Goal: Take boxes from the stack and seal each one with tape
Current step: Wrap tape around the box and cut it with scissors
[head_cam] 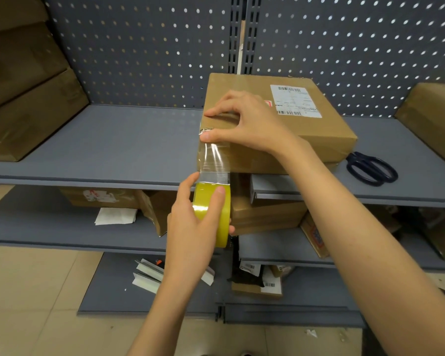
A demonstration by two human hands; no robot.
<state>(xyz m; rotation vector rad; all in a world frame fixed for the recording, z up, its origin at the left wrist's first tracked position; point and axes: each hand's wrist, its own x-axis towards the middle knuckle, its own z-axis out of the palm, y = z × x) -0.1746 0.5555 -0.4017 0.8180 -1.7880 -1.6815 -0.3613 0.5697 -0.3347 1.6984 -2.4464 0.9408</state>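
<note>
Both hands work at the near left corner of a brown box (275,124). Fingers of the right hand (247,122) are spread and press the clear tape strip (215,160) onto the box's top and front edge, thumb on the strip. Below, the left hand (190,227) grips the yellow tape roll (213,211), thumb across its face. This box sits at the front edge of the grey shelf (113,147). Black scissors (370,168) lie just right of it, more boxes (28,80) stacked at the shelf's left end.

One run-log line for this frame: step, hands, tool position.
step: taping box corner | left hand: grips tape roll | right hand: presses tape strip onto box | scissors: on shelf, right of box
</note>
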